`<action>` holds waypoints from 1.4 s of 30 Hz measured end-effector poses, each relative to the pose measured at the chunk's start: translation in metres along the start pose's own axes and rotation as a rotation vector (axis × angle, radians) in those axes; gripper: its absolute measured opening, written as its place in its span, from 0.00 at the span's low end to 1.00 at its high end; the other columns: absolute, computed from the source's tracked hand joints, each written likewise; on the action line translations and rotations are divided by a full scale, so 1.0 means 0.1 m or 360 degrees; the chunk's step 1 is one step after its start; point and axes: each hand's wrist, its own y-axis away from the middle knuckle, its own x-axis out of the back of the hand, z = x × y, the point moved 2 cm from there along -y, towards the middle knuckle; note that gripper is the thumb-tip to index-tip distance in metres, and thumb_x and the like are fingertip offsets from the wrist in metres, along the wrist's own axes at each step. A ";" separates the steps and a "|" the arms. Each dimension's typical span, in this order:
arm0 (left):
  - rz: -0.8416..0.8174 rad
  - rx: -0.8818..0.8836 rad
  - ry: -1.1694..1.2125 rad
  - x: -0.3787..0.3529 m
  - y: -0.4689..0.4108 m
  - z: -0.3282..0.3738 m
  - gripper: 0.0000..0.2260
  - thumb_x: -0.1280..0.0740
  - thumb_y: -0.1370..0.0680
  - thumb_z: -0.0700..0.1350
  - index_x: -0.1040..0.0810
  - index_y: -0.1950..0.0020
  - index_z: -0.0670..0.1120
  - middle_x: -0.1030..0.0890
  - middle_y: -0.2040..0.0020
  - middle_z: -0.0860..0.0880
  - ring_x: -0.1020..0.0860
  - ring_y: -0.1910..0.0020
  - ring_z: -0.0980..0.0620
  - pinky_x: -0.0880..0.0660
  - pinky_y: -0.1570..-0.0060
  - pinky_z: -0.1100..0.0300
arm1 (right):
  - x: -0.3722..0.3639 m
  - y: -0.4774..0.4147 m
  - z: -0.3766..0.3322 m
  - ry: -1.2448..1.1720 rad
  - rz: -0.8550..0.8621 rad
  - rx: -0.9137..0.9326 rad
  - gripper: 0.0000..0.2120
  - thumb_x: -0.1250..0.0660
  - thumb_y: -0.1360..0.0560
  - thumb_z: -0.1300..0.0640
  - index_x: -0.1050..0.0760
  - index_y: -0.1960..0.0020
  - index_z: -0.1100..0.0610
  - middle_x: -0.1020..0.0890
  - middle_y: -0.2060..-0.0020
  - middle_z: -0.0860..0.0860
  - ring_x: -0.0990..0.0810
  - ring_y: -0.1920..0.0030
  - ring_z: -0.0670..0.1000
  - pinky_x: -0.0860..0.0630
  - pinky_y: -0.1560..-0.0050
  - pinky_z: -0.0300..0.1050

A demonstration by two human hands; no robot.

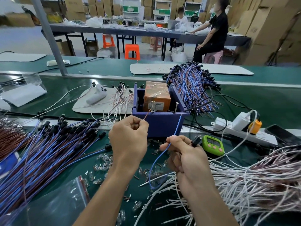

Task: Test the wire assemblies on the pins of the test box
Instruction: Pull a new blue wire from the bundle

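Both wires are held pinched: the brown wire (pixel 147 115) by the left hand (pixel 128 137), tip at the left pin (pixel 153 106); the blue wire (pixel 178 126) by the right hand (pixel 184 154), just beside the right pin (pixel 176 107) (apart).

Brown cardboard boxes (pixel 101 5) were stacked high along the far wall, and a further stack (pixel 268 30) was seen at the right. White shelving racks (pixel 131 7) with green panels were set among them. A long dark table (pixel 114 31), strewn with white plastic bags (pixel 94 22), was placed across the pale floor (pixel 19 41), with orange stools (pixel 132 50) beneath and before it. A person in black (pixel 215 35) was seated on a pink stool (pixel 213 57) at its right end. A grey metal post (pixel 48 35) was seen slanting up from the green bench (pixel 105 66). The room was evenly lit.
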 end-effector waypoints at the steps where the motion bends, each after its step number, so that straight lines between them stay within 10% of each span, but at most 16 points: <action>1: -0.0002 -0.0003 -0.0008 0.00 0.00 -0.01 0.11 0.29 0.26 0.46 0.20 0.69 0.53 0.19 0.72 0.59 0.22 0.73 0.56 0.28 0.72 0.65 | 0.01 0.00 0.00 -0.0005 0.0022 0.0004 0.08 0.33 0.20 0.62 0.22 0.58 0.61 0.15 0.63 0.63 0.41 0.82 0.45 0.41 0.78 0.39; 18: -0.0039 -0.0023 0.0055 0.00 -0.01 -0.03 0.12 0.28 0.25 0.45 0.19 0.68 0.54 0.19 0.72 0.58 0.22 0.74 0.57 0.28 0.73 0.69 | -0.02 -0.28 -0.14 0.0190 0.0332 -0.0041 0.13 0.31 0.21 0.60 0.22 0.44 0.71 0.15 0.69 0.55 0.43 0.82 0.46 0.40 0.74 0.40; 42: -0.0076 0.0004 0.0041 0.01 -0.03 -0.02 0.12 0.28 0.25 0.44 0.19 0.68 0.53 0.19 0.73 0.57 0.21 0.73 0.55 0.27 0.73 0.67 | -0.06 -0.46 -0.13 0.0406 0.0307 -0.0026 0.02 0.30 0.24 0.62 0.21 0.55 0.61 0.17 0.73 0.53 0.37 0.76 0.50 0.39 0.76 0.40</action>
